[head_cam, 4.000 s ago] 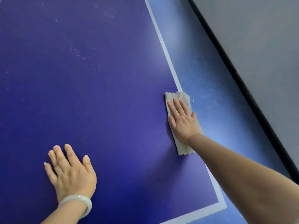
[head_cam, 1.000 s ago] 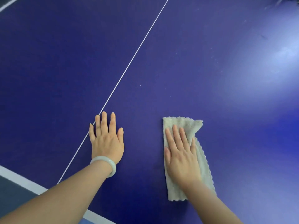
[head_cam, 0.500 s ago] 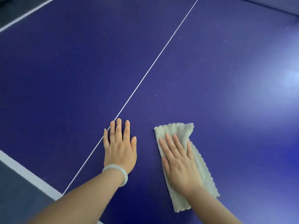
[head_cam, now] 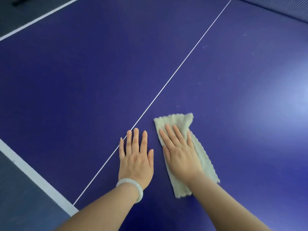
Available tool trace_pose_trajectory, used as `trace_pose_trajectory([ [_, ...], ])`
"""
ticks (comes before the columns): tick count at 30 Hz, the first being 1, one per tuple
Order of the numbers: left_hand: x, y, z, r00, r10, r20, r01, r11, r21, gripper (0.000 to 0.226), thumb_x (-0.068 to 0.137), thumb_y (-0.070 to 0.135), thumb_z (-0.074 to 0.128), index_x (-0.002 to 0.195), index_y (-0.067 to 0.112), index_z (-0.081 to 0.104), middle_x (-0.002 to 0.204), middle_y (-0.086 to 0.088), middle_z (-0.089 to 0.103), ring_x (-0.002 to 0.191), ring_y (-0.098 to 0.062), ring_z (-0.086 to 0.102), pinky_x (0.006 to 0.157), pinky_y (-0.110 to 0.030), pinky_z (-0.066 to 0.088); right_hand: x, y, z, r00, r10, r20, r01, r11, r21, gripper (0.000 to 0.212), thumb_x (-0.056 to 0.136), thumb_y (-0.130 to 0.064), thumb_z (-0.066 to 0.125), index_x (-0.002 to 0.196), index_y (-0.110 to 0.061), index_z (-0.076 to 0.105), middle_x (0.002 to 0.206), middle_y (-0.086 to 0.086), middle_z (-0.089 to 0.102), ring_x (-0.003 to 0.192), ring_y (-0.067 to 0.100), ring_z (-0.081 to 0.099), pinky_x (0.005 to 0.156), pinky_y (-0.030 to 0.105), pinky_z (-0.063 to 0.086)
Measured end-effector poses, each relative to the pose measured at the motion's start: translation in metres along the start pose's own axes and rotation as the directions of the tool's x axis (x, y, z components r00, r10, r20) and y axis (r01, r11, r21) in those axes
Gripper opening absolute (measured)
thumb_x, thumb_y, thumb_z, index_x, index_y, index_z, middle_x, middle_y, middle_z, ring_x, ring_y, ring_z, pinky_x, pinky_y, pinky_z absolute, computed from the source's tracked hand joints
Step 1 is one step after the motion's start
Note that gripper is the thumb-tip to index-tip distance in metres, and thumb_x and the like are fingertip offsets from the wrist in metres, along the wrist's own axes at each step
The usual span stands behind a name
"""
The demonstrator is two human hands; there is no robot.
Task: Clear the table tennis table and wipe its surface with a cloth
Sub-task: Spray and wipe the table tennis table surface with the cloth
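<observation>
The dark blue table tennis table fills the view, with a thin white centre line running from near left to far right. A folded pale cloth lies flat on it just right of that line. My right hand presses flat on the cloth with straight fingers. My left hand, with a pale bangle on the wrist, rests flat on the bare surface beside the cloth, fingertips touching the centre line.
The table's white near edge stripe runs along the lower left, with grey floor beyond it. Another white edge stripe crosses the top left. Small pale specks dot the surface ahead of the cloth. Glare brightens the right side.
Four seconds ago my right hand wiped near the table's right edge. Over the last second both hands and the cloth slid forward along the centre line, and the view tilted up.
</observation>
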State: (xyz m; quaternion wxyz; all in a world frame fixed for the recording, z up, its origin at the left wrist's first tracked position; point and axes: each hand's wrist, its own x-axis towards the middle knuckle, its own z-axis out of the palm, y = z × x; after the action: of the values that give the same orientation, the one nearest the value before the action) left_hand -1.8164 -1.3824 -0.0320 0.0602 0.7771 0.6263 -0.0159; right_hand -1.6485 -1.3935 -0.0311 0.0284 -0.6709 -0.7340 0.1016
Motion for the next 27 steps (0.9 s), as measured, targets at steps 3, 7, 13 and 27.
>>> trace_pose_trajectory([
  [3,0.000,0.000,0.001,1.000,-0.003,-0.001,0.003,1.000,0.002,0.062,0.100,0.043,0.015,0.154,0.015,0.026,0.160,-0.014,0.026,0.150,-0.032,0.018,0.119,-0.054,0.022,0.066,-0.002,-0.008,0.996,-0.080,0.038,0.080,0.997,-0.019,0.053,0.105,-0.036,0.016,0.158,-0.029,0.010,0.165,-0.007,0.008,0.152,0.016,-0.003,0.123,0.046,-0.005],
  [7,0.000,0.001,0.001,1.000,-0.003,-0.005,0.003,1.000,0.000,0.062,0.100,0.043,0.016,0.154,0.015,0.029,0.159,-0.014,0.027,0.149,-0.032,0.020,0.118,-0.054,0.023,0.129,0.006,-0.022,0.994,-0.090,0.066,0.091,0.996,-0.012,0.053,0.107,-0.039,0.018,0.158,-0.031,0.007,0.165,-0.008,0.002,0.152,0.015,-0.006,0.122,0.045,-0.008],
  [13,0.001,-0.001,0.001,1.000,0.004,-0.003,-0.004,1.000,-0.018,0.062,0.100,0.043,0.018,0.154,0.015,0.030,0.159,-0.014,0.028,0.149,-0.034,0.020,0.119,-0.055,0.020,0.105,0.113,-0.038,0.873,0.487,0.002,-0.485,0.870,0.091,0.055,0.104,-0.041,0.017,0.158,-0.031,0.006,0.165,-0.007,0.001,0.152,0.013,-0.004,0.122,0.045,-0.004],
  [27,0.001,-0.002,0.003,0.999,0.018,-0.028,-0.019,1.000,-0.019,0.063,0.098,0.041,0.022,0.153,0.011,0.031,0.158,-0.018,0.027,0.149,-0.036,0.019,0.119,-0.056,0.017,0.042,0.071,-0.017,0.955,0.286,-0.076,-0.280,0.956,0.086,0.055,0.104,-0.041,0.022,0.157,-0.035,0.009,0.165,-0.011,0.003,0.152,0.011,-0.004,0.123,0.043,-0.003],
])
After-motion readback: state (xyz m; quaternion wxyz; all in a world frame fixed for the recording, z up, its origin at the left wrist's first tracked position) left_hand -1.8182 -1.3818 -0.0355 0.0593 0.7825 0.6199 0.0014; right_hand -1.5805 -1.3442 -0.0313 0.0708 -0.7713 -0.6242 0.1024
